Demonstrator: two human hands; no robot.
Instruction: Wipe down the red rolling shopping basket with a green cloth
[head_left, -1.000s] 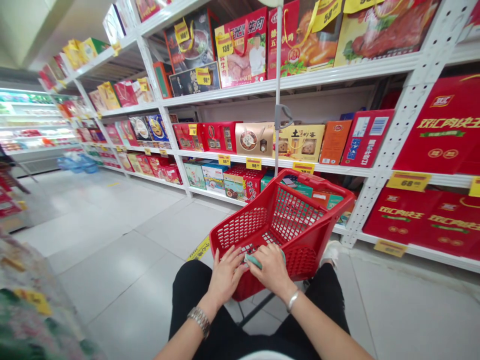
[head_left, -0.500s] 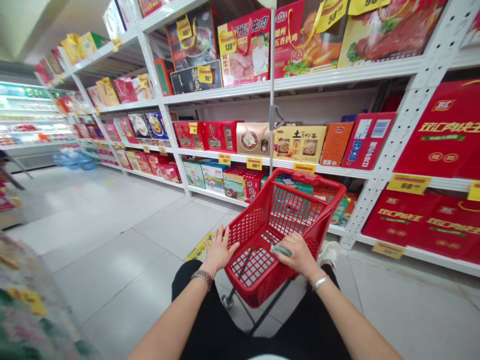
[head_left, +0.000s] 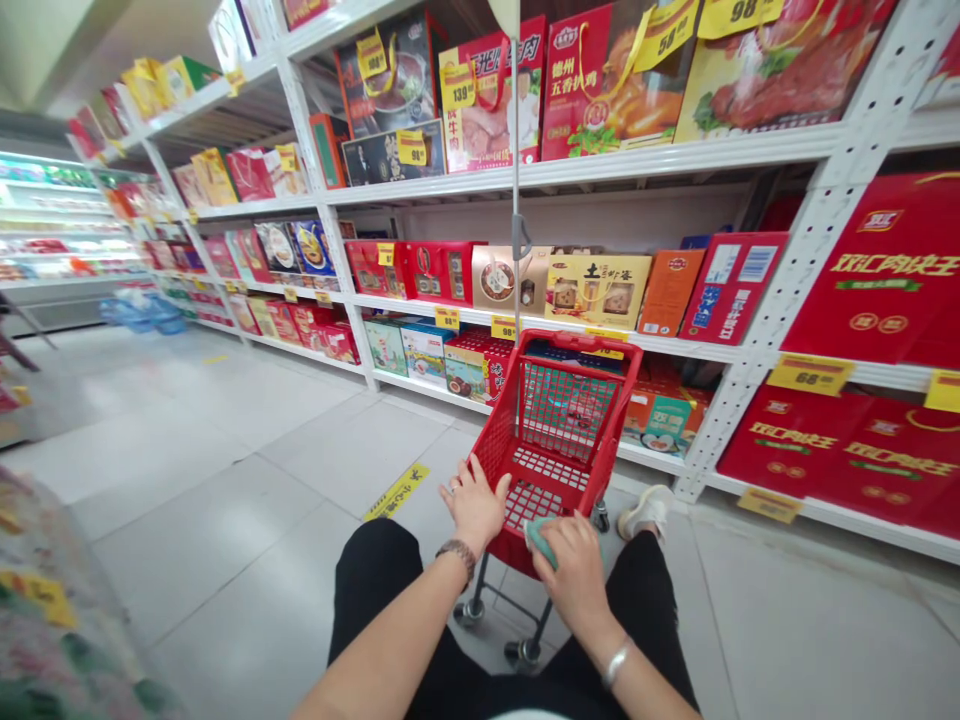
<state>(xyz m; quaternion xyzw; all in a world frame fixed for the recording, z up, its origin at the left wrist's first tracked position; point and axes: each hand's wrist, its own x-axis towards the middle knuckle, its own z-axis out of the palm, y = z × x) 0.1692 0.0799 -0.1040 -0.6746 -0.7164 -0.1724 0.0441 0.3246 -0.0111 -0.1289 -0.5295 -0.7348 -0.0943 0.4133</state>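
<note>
A red plastic shopping basket on a wheeled cart [head_left: 496, 440] stands in front of me, with its mesh walls and small castors [head_left: 469, 612] in view. My left hand [head_left: 474, 505] curls over the cart's near left rim. My right hand [head_left: 576, 568] sits at the near rim and is closed on a folded teal cloth [head_left: 541, 542], which is partly hidden by my fingers. The basket's mesh floor shows no goods inside.
White perforated metal shelves [head_left: 795, 270] on the right hold boxed food gift sets with yellow price tags. A thin pole [head_left: 516, 200] rises in front of them. A chilled display case [head_left: 60, 230] lies far left, and a blurred display [head_left: 37, 610] fills the bottom-left corner.
The cart has rolled farther ahead and turned to line up with the aisle, so its wheels now show. My left hand has moved to its left rim, and the shelves sit slightly differently in view.
</note>
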